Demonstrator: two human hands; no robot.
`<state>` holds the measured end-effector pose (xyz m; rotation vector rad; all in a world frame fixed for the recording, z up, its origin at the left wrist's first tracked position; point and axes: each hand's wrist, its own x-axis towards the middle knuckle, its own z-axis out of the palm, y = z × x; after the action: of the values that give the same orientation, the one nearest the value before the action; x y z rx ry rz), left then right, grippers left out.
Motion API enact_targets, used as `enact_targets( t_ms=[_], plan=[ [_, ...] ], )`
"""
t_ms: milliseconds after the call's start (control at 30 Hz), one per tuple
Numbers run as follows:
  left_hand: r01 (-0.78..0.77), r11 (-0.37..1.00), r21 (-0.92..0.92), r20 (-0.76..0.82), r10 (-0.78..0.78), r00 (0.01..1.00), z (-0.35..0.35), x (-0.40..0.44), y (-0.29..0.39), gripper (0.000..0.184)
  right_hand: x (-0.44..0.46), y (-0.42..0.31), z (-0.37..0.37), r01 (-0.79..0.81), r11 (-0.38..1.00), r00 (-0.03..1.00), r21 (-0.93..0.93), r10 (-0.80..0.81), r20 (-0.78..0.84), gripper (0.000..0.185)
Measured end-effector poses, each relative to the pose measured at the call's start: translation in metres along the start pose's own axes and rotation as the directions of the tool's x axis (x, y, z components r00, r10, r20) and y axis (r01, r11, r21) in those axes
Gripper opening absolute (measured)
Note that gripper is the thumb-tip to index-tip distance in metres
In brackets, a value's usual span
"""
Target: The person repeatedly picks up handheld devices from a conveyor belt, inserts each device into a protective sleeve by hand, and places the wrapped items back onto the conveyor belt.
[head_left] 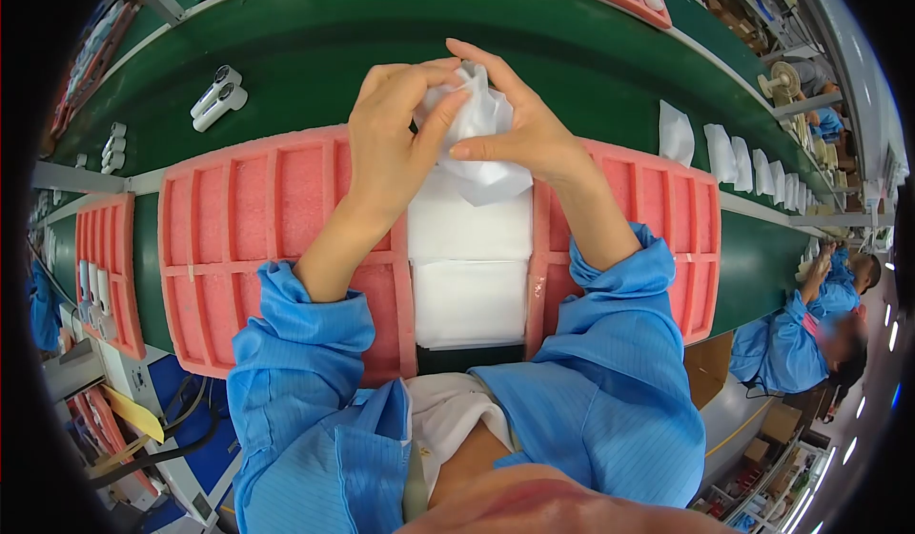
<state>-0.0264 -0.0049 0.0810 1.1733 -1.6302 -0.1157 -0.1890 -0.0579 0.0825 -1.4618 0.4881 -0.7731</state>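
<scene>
My left hand (389, 119) and my right hand (536, 138) hold a crumpled, thin white pouch (481, 167) between them. The fingers and thumbs of both hands close around its upper part; whether anything is inside cannot be made out. Directly below the pouch lie two stacks of flat white pouches or sheets, a farther stack (469, 224) and a nearer stack (470, 303). Beyond my left hand, two white and silver cylindrical devices (219, 100) rest on the green work surface.
Pink foam trays with compartments flank the stacks, a left tray (229, 267) and a right tray (701, 248). Wrapped white pouches (721, 153) stand in a row on the green belt (305, 52) at right. Another person (805, 343) in blue sits farther right.
</scene>
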Motion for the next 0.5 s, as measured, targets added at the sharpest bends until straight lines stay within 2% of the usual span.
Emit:
enact_targets(
  t_ms=[67, 100, 167, 200, 267, 333, 367, 433, 467, 500],
  plan=[
    [-0.101, 0.993, 0.06, -0.024, 0.102, 0.994, 0.003, 0.001, -0.009, 0.016, 0.001, 0.005, -0.001, -0.022, 1.0, 1.0, 0.01, 0.022, -0.012, 0.096],
    [0.049, 0.995, -0.085, -0.032, -0.052, 0.998, 0.002, 0.0, -0.008, 0.015, 0.002, 0.006, -0.001, -0.033, 0.999, 0.999, 0.016, 0.033, -0.018, 0.096],
    [0.332, 0.87, -0.364, 0.019, -0.349, 0.937, 0.0, 0.0, -0.003, 0.015, 0.001, 0.005, -0.002, -0.093, 0.994, 0.996, 0.048, 0.093, 0.007, 0.092],
    [0.304, 0.867, -0.396, 0.002, -0.33, 0.944, 0.001, 0.0, -0.005, 0.014, 0.001, 0.004, -0.003, -0.122, 0.991, 0.992, 0.062, 0.121, 0.019, 0.09],
    [0.252, 0.852, -0.459, -0.029, -0.298, 0.954, 0.005, 0.0, -0.011, 0.013, 0.002, 0.01, -0.006, -0.032, 0.999, 0.999, -0.005, 0.032, -0.006, 0.082],
    [0.097, 0.984, -0.148, -0.251, -0.132, 0.959, 0.009, 0.003, -0.006, 0.011, 0.005, 0.017, -0.012, 0.008, 1.0, 0.997, -0.018, -0.01, -0.08, 0.072],
    [0.033, 0.999, 0.027, -0.338, -0.022, 0.941, 0.011, 0.004, -0.003, 0.01, 0.007, 0.018, -0.02, 0.007, 1.0, 0.99, 0.002, -0.007, -0.142, 0.066],
    [-0.001, 0.999, -0.044, -0.113, -0.004, 0.994, 0.019, -0.006, 0.001, 0.013, 0.016, 0.026, -0.044, -0.026, 1.0, 0.964, -0.012, 0.022, -0.266, 0.051],
    [-0.01, 0.997, -0.08, 0.001, 0.01, 1.0, 0.024, -0.014, 0.002, 0.014, 0.023, 0.041, -0.064, -0.03, 0.999, 0.953, -0.044, 0.016, -0.304, 0.048],
    [0.006, 0.995, -0.096, 0.171, 0.01, 0.985, 0.032, -0.024, -0.001, 0.019, 0.026, 0.049, -0.079, -0.1, 0.987, 0.937, -0.124, 0.052, -0.346, 0.049]
  ],
)
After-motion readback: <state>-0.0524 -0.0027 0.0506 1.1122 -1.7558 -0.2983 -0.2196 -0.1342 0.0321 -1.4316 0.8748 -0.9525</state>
